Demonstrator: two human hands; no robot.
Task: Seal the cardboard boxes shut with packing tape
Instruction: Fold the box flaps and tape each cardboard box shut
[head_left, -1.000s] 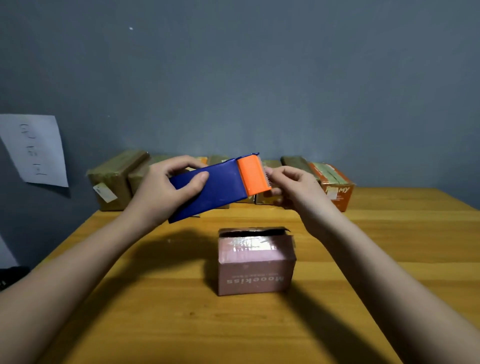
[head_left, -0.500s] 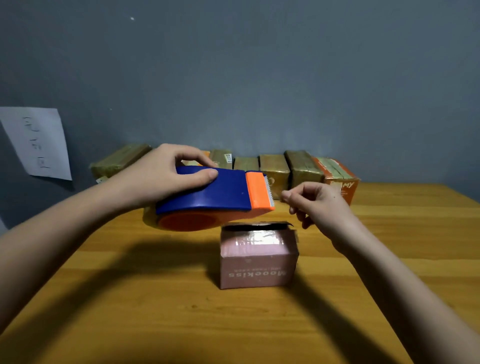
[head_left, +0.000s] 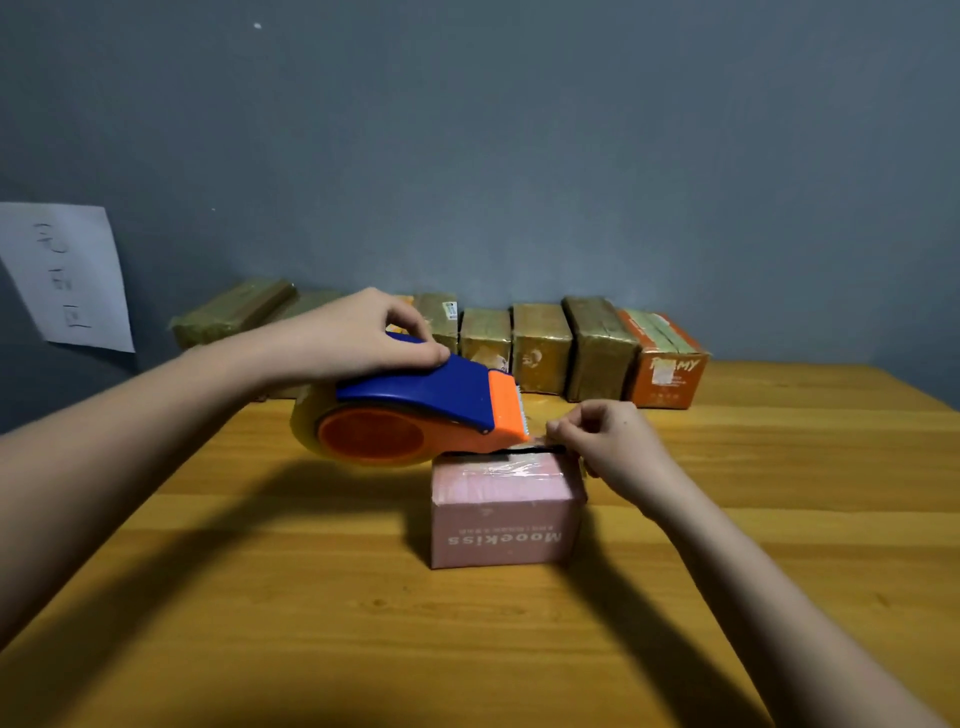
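Note:
A small pink cardboard box (head_left: 504, 525) with upside-down lettering stands in the middle of the wooden table (head_left: 260, 597). Clear tape shines on its top. My left hand (head_left: 358, 332) grips the blue and orange tape dispenser (head_left: 415, 410), which hovers just above the box's far left top edge, cutter end pointing right. My right hand (head_left: 608, 441) pinches the clear tape end at the box's far right top corner, right beside the dispenser's orange cutter.
A row of several tape-wrapped brown boxes (head_left: 540, 345) and an orange box (head_left: 667, 364) lines the table's back edge against the grey wall. A white paper sheet (head_left: 65, 275) hangs on the wall at the left.
The dispenser turned onto its side and came down to the box's far top edge. My right hand dropped from the cutter to the box's far right corner, pinching the tape end.

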